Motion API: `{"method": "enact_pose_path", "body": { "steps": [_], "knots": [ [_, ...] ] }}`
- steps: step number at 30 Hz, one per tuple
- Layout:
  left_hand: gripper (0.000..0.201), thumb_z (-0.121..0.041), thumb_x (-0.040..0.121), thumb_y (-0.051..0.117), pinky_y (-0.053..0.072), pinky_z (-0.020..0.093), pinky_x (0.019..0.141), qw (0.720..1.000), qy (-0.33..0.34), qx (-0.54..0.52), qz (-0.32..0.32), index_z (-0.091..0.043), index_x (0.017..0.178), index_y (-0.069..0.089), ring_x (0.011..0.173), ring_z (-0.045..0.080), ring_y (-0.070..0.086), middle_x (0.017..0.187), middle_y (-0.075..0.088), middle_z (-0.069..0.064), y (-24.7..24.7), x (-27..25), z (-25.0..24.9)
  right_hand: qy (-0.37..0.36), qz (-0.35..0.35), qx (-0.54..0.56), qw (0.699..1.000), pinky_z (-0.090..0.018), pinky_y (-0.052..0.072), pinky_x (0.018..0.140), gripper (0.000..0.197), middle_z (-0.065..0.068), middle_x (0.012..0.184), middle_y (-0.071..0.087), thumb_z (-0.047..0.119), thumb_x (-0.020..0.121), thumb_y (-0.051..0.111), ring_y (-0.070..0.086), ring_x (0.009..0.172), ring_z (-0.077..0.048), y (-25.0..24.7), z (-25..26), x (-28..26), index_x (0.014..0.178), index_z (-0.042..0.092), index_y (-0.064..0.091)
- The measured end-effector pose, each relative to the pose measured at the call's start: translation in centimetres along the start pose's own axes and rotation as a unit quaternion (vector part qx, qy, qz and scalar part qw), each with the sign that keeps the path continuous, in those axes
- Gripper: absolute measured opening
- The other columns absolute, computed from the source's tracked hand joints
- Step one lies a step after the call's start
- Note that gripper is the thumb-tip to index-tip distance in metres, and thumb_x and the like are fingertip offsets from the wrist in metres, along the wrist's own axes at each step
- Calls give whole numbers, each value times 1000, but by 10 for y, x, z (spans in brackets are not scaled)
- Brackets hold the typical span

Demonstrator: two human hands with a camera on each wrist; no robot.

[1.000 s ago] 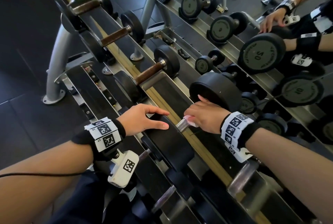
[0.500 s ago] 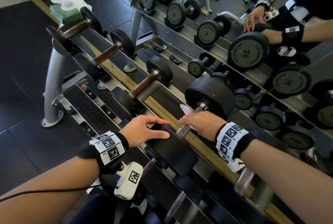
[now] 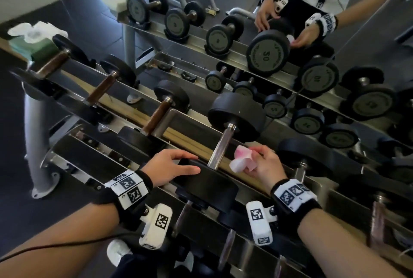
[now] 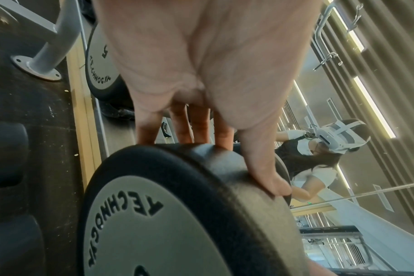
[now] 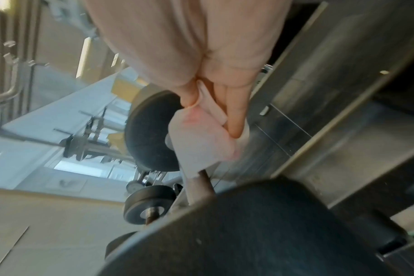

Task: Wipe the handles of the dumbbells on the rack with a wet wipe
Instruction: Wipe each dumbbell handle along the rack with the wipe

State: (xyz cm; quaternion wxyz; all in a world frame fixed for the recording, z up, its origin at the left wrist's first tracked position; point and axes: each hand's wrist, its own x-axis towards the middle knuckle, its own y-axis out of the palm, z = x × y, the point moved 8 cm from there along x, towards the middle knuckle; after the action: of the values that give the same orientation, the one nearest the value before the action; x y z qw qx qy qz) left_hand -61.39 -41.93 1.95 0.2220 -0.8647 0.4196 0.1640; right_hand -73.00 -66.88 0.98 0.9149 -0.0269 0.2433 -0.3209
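Observation:
A black dumbbell lies across the rack, its steel handle (image 3: 220,147) bare between a far head (image 3: 238,115) and a near head (image 3: 207,182). My left hand (image 3: 172,166) rests on the near head, fingers laid over its rim (image 4: 225,168). My right hand (image 3: 260,166) pinches a crumpled white wet wipe (image 3: 242,161) just right of the handle, off the metal. In the right wrist view the wipe (image 5: 201,138) hangs from thumb and fingers above the handle.
Three smaller dumbbells with brown handles (image 3: 156,116) sit further left on the rack. A green pack of wipes (image 3: 33,40) stands at the rack's far left end. A mirror behind shows the reflected rack and my arms. More dumbbells lie on the lower tier (image 3: 225,253).
My right hand has lifted off the steel handle and moved right with the wipe, leaving the handle bare. The left hand has stayed on the near head. The head camera has tilted up.

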Motion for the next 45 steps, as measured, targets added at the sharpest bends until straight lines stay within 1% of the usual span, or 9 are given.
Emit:
{"method": "enact_pose_path", "body": {
  "steps": [5,10,14,22,27,32,34,39,45],
  "knots": [
    [39,-45,72,79,57,34,91,1000,2,-2,2,-41,110,70,101,5,67,114,67,-11,0,-1,0,22,-58,35,997,-61,53,92,17,-22,111,61,13,102,48,62,106,-42,16,-15,6,89,22,54],
    [49,-58,56,77,58,33,90,1000,5,-20,-1,-44,103,73,95,2,69,105,72,-14,1,-2,0,9,-8,130,991,-43,59,84,8,-12,109,62,19,99,57,67,97,-25,39,-5,22,101,26,54],
    [48,-54,61,75,56,35,93,1000,7,-18,7,-40,107,72,98,4,68,107,70,-12,3,-2,-2,11,76,153,985,-21,56,72,33,-6,114,67,11,91,67,73,92,-12,52,-14,25,118,24,54],
    [50,-45,64,76,55,41,95,999,12,-42,4,-29,111,71,103,13,68,110,71,-4,5,-3,-4,-22,119,-4,993,-38,40,111,57,-6,128,64,11,87,68,58,120,-22,56,-6,24,140,26,54],
    [55,-48,62,77,55,41,95,999,12,-51,5,-30,113,71,103,15,69,111,71,-3,6,-2,-1,-48,124,-58,989,-20,37,99,56,9,124,60,2,96,54,56,111,-5,48,-1,12,145,27,48],
    [45,-44,65,78,54,43,97,998,11,-55,-9,-36,109,73,103,14,69,109,73,-5,4,0,5,-14,234,-58,970,-29,49,101,39,5,119,71,13,94,61,64,114,-12,49,-16,-9,126,36,67],
    [41,-44,66,78,54,43,97,999,12,-51,-11,-41,106,73,103,13,69,109,73,-6,4,1,6,2,210,7,978,-29,52,93,30,-1,108,76,15,85,66,69,107,-17,42,-10,-1,109,29,76],
    [44,-51,71,75,48,47,104,999,22,-20,-22,-44,114,68,112,10,64,117,69,-13,2,-1,10,48,127,104,985,-39,45,108,47,-9,121,68,-10,95,48,62,117,-24,44,-1,28,137,8,55],
    [48,-53,69,74,48,45,104,998,36,-7,-42,-41,115,68,110,7,63,113,69,-13,3,-4,5,87,160,14,983,-41,41,112,30,-6,124,67,19,104,48,62,118,-22,65,-12,-2,129,20,64]
  ]
}}
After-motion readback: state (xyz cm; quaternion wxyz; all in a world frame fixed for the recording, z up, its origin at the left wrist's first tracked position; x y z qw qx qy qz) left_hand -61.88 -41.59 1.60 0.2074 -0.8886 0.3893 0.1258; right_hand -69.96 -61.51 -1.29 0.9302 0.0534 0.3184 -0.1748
